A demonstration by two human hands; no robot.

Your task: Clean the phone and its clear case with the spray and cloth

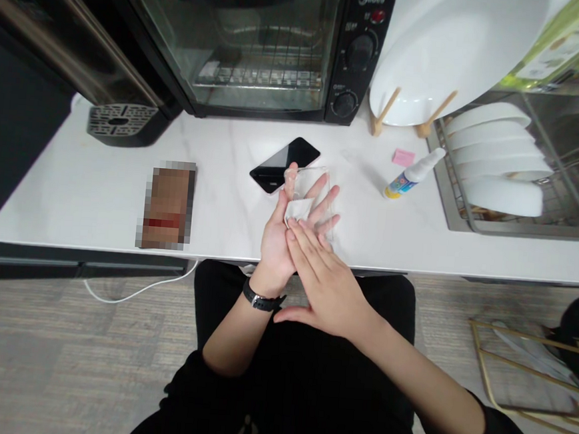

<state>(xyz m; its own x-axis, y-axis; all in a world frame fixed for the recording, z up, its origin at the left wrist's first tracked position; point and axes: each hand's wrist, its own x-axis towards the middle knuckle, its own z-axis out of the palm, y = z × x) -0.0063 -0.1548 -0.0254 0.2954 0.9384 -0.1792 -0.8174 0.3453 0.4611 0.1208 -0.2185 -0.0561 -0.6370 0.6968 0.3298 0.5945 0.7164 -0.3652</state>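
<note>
A clear phone case lies over the upturned fingers of my left hand, which supports it from below. Its fingers show spread through the clear plastic. My right hand lies flat across it, fingertips pressing a small white wipe onto the case. Part of the wipe is hidden under those fingers. Just behind the case, a black-screened phone rests on the white counter. To the right stands a small white spray bottle, with a pink piece beside it.
At the back is a black toaster oven. A machine with a drip tray stands left, near a pixelated brown item. A large white plate leans in a wooden holder. Bowls sit in a dish rack at right.
</note>
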